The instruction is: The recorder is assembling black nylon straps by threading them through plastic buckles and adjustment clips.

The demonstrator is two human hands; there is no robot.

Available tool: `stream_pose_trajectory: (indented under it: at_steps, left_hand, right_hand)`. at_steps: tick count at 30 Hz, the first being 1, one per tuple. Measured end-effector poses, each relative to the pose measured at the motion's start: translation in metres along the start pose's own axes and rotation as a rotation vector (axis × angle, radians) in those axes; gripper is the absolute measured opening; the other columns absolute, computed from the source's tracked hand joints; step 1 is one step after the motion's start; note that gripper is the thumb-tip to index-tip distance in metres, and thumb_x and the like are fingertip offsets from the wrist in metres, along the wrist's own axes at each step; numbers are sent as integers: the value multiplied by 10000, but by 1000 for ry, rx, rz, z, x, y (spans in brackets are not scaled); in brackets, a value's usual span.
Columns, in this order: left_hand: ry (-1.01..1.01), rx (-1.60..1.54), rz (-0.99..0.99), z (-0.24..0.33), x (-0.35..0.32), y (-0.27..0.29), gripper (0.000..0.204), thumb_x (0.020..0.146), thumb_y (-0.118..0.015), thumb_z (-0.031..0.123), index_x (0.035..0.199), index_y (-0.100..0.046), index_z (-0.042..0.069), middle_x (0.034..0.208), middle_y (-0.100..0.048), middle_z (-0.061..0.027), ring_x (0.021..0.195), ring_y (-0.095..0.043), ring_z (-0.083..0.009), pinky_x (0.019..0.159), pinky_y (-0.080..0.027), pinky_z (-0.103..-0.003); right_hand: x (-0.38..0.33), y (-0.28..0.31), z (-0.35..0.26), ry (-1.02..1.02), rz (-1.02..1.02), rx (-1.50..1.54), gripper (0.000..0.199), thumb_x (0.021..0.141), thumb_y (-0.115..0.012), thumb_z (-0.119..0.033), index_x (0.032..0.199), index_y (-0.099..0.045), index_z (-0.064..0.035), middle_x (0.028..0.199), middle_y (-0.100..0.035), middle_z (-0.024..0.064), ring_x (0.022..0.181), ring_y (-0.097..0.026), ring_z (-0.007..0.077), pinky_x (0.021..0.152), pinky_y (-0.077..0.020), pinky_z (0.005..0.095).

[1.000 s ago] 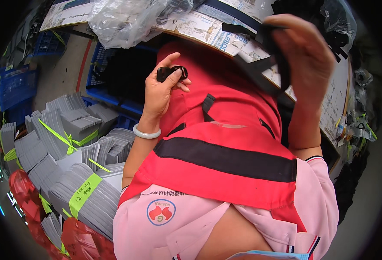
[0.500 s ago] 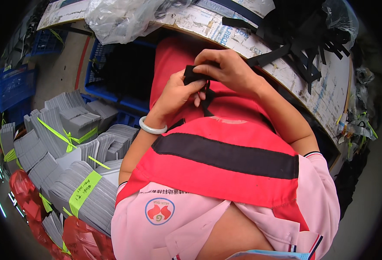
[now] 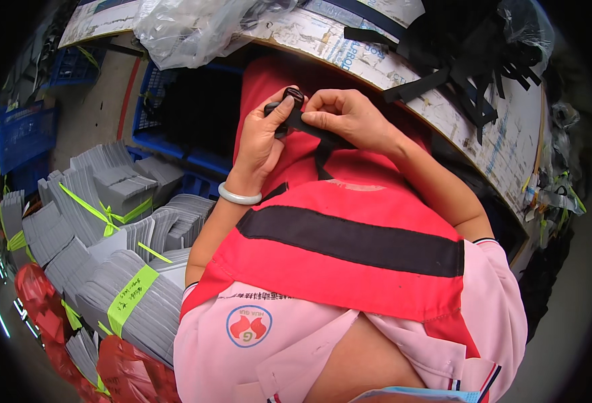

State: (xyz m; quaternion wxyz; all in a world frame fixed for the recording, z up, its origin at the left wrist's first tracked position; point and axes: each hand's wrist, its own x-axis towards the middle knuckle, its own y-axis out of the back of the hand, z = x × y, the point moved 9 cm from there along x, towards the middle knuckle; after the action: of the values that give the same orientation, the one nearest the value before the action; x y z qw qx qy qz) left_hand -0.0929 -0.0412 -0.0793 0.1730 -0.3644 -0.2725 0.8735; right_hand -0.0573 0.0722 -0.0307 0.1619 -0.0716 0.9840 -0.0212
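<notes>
Over my lap, my left hand [image 3: 261, 138] is closed round a small glossy black piece that looks like a plastic buckle [image 3: 295, 96], thumb pressed on it. A black webbing strap [image 3: 317, 131] runs from that piece toward my right hand [image 3: 355, 119], which pinches the strap between thumb and curled fingers. Part of the strap hangs down over the red apron [image 3: 370, 168]. Fingers hide how strap and buckle are joined.
A worn white-topped table [image 3: 350, 57] crosses ahead, bearing a heap of black straps [image 3: 457, 67] and a clear plastic bag [image 3: 188, 30]. Left stand bundled grey foam sheets [image 3: 131, 282], red bags [image 3: 131, 369] and a blue crate [image 3: 150, 138] with dark contents.
My hands have moved slightly apart. The glossy black piece now shows upright in my left hand, and the strap extends between the two hands, where before a flat black end was held between them.
</notes>
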Motion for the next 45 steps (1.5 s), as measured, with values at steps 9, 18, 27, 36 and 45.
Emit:
stream_pose_trajectory:
  at_steps: [9,18,27,36,45]
  left_hand:
    - [-90,169,-130,1,-3,-1,186,939,-620,141,1032,-647,-17,770,-634,-60,618,-585,-120,533,-477,-235]
    - [-383,507,-39,16,-11,-12,194,903,-657,58,1073,-682,-30,767,-657,-40,555,-543,-63,457,-405,-187]
    - [-520,608,-13,24,-8,-19,162,885,-675,39,1033,-697,-22,781,-661,-30,587,-546,-63,495,-413,-201]
    - [-748,967,-225,37,-13,-33,165,873,-653,12,1029,-674,-40,845,-650,-72,704,-595,-127,583,-462,-236]
    - [-100,179,-92,11,8,-19,227,918,-636,95,1088,-652,-54,800,-651,-77,584,-580,-113,450,-439,-207]
  right_hand:
    - [-2,12,10,-208,93,125,201,920,-634,-224,894,-650,-26,711,-608,-9,602,-501,29,524,-396,199]
    - [-6,12,19,-242,145,464,171,915,-631,-200,898,-607,-32,638,-584,26,461,-506,79,421,-398,219]
    - [-5,10,11,-126,242,652,154,937,-618,-180,930,-577,-31,634,-568,17,473,-520,70,429,-429,220]
    - [5,16,31,-188,122,559,283,952,-621,-277,1120,-589,-52,735,-602,7,578,-559,57,515,-463,193]
    - [-15,25,-29,241,266,37,99,915,-647,-100,987,-650,-34,784,-592,-5,679,-543,50,599,-446,204]
